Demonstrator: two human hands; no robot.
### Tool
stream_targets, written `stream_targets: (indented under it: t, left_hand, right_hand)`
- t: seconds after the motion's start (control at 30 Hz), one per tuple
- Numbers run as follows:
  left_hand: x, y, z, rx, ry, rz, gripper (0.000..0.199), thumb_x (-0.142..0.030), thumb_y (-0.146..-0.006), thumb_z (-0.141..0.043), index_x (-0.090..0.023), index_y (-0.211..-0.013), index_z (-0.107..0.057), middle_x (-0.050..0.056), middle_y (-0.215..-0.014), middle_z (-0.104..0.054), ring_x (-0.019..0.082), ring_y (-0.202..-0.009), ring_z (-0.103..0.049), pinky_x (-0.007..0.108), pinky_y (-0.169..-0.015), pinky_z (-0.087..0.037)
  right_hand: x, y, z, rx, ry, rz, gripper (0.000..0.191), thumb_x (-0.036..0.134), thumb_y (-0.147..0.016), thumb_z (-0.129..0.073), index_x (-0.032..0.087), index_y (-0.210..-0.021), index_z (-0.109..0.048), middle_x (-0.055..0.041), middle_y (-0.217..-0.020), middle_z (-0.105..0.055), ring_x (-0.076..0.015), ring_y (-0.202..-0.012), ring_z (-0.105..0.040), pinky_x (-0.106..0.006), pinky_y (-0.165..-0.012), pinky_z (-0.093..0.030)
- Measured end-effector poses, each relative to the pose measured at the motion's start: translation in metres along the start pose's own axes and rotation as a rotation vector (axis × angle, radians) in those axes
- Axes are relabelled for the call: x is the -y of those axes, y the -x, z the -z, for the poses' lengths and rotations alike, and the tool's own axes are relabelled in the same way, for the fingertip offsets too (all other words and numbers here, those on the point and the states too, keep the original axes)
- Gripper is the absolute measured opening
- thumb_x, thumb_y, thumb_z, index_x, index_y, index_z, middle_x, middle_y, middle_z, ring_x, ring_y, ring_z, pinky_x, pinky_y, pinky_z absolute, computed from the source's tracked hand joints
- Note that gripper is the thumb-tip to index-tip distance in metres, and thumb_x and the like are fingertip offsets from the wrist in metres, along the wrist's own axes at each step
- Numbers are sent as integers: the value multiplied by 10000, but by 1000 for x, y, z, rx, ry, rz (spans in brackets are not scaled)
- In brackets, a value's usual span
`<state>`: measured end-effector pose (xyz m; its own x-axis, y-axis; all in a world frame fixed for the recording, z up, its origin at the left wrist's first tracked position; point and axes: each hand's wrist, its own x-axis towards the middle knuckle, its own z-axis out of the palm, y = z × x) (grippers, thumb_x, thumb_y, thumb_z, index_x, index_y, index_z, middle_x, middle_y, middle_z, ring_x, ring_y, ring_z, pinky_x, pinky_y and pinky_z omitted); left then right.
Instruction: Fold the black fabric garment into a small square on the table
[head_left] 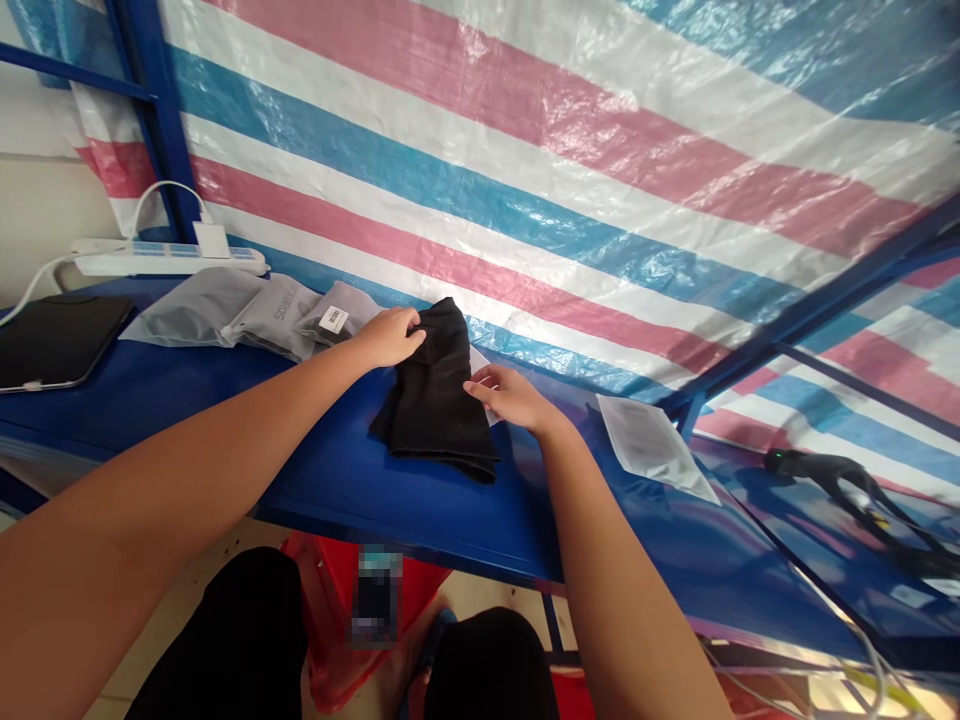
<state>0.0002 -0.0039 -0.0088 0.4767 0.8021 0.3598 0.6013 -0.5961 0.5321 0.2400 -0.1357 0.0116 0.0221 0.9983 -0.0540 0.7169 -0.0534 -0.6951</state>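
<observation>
Nearest us, our dark-clad knees (491, 660) flank a red plastic thing (420, 580) under the table (337, 490). On the blue top, in the middle before us, lies the black cloth (439, 415), folded, its wider end toward us. Our right hand (514, 397) is at its right edge, thumb and fingers bent; we cannot tell whether they pinch the cloth or the pale sleeve (478, 358) showing behind it. Our left hand (390, 338) grasps the cloth's upper left side between thumb and fingers. Well to the right lies a frosted bag (652, 445); to the left, a black slab (60, 340) and an overlapping row of bags (202, 305), one bearing a white label (333, 319). Behind them sits a power strip (97, 262), and farthest hangs the striped sheet (450, 180).
</observation>
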Motion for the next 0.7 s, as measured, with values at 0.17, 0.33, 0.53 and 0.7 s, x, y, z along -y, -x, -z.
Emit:
stream_targets:
  t: [0.17, 0.33, 0.53, 0.7]
  left_hand:
    - [-1, 0, 4, 85, -67, 97, 649, -672, -812, -573, -213, -1269, -534, 133, -1158, -673, 351, -1068, -641, 401, -842, -494]
    - [-2, 0, 2, 121, -72, 194, 663, -578, -773, -651, -227, -1311, -488, 125, -1173, -660, 326, -996, -663, 367, -745, -501]
    - [-1, -5, -5, -16, 71, 199, 440, -337, -768, -671, -247, -1177, -535, 66, -1097, -670, 229, -918, -667, 310, -752, -506]
    - [-6, -2, -3, 83, 277, 260, 392, -291, -751, -653, -257, -1118, -520, 27, -973, -662, 179, -672, -661, 305, -635, -524]
  right_hand:
    - [0, -1, -1, -3, 25, -31, 460, 614, -842, -668, 216, -1067, -614, -76, -925, -676, -206, -772, -642, -326, -620, -528]
    - [-4, -3, -2, -9, 26, -34, 433, 566, -867, -660, 210, -1106, -596, -76, -944, -686, -201, -767, -652, -311, -615, -523]
    - [-2, -3, -4, 19, 65, -36, 393, 429, -875, -684, 209, -1178, -564, -68, -945, -701, -188, -749, -647, -289, -596, -489]
    - [3, 3, 4, 118, 13, -68, 417, 321, -837, -710, 211, -1207, -551, -59, -924, -685, -161, -707, -610, -277, -583, -469]
